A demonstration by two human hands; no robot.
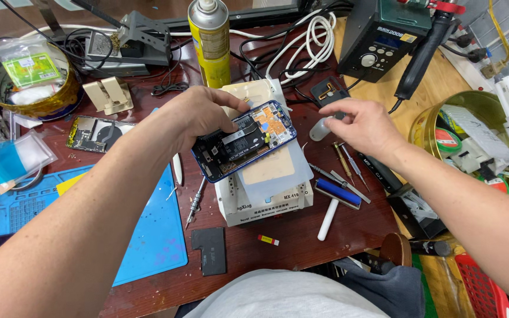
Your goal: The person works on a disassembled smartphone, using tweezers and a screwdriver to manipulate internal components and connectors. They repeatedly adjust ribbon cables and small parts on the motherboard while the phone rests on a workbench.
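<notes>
My left hand [198, 115] grips an opened blue-framed phone [248, 140] by its upper left edge, holding it tilted above a white box-shaped heating pad [266, 203]. The phone's back is off, so its black battery and orange flex parts show. My right hand [363, 126] hovers to the right of the phone with fingers loosely curled and apart, just over a small translucent bottle [318, 131] and several screwdrivers [349, 162]. It holds nothing that I can see.
A blue work mat [148, 235] lies at the left, with a black battery [209, 250] beside it. A yellow spray can [210, 41], white cables and a soldering station [381, 35] stand at the back. A blue roller [336, 197] lies by the pad. Round tins of parts sit far left and right.
</notes>
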